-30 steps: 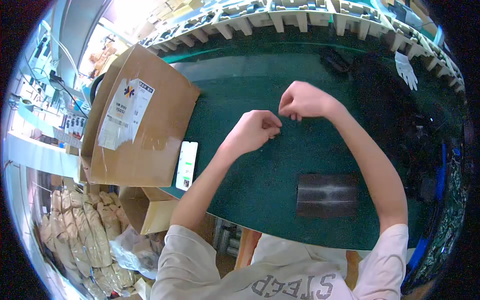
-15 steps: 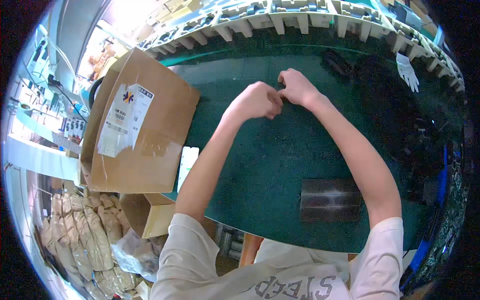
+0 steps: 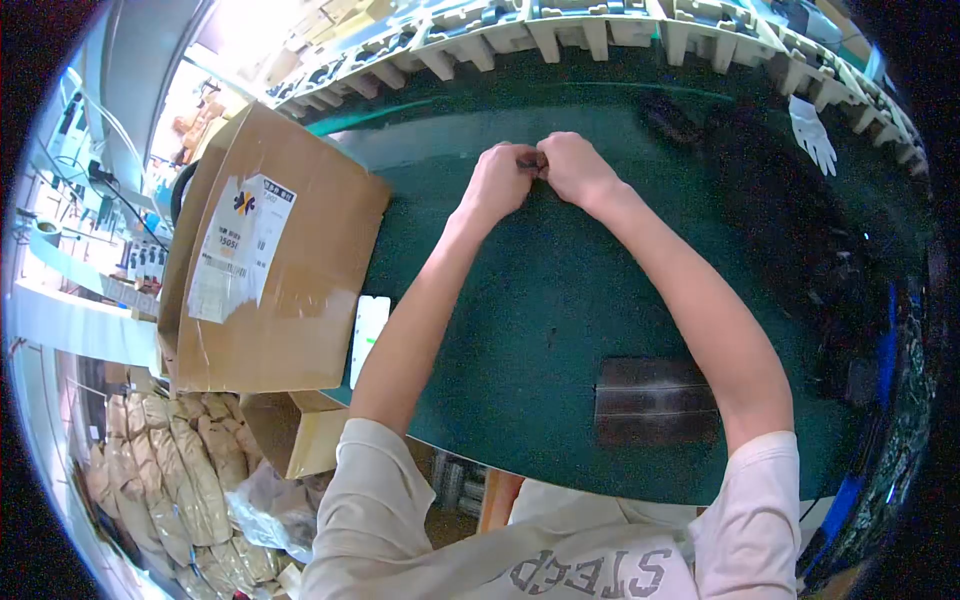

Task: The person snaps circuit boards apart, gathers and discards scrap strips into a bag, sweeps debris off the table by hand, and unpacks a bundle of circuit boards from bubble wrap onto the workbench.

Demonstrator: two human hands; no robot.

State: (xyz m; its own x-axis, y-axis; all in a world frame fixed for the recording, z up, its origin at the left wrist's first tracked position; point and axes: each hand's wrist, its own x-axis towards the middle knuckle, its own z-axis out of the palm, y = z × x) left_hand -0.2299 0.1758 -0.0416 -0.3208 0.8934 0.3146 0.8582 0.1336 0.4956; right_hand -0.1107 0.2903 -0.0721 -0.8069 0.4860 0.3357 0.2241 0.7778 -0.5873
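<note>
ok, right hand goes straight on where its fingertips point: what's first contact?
Likely the left hand, closely facing the right hand; a small dark item shows between them, possibly held, depth and contact unclear.

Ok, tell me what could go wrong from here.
The small dark item, mostly hidden where the left hand and right hand meet, might slip and be hard to spot on the dark green table.
The phone lies close beside the left forearm and near the table's edge, so a careless elbow could knock it off.
The dark flat piece lies by the right forearm, which might brush it out of place.
</note>
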